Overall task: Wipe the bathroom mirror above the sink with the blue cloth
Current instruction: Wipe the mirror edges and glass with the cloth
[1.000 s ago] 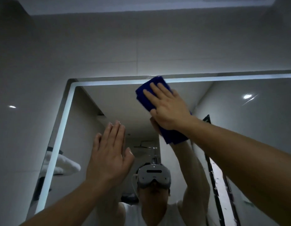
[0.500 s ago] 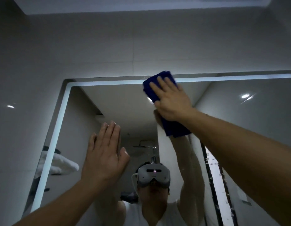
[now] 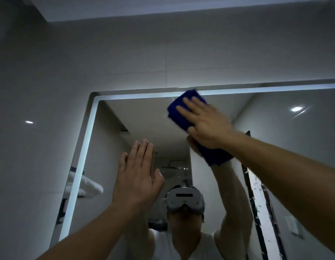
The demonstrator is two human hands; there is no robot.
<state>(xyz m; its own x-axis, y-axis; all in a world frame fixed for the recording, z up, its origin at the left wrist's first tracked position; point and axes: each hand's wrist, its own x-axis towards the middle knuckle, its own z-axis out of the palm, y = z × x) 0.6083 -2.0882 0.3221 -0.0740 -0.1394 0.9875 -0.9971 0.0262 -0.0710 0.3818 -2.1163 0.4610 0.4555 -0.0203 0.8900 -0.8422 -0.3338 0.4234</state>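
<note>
The bathroom mirror (image 3: 136,117) fills the lower right of the view, with a lit strip along its top and left edges. My right hand (image 3: 206,122) presses the folded blue cloth (image 3: 178,111) flat against the glass just under the top lit strip. Its fingers are straight and spread over the cloth. My left hand (image 3: 138,177) is raised lower left of it, palm toward the mirror with fingers straight and together; I cannot tell whether it touches the glass. It holds nothing.
Pale tiled wall (image 3: 125,53) surrounds the mirror above and to the left. The mirror reflects a person in a white headset (image 3: 184,198), a towel shelf (image 3: 87,186) and a dark door frame (image 3: 256,212). The sink is out of view.
My right hand has slid the cloth rightward along the mirror's top edge and slightly up. My left hand stayed raised in about the same place relative to the mirror.
</note>
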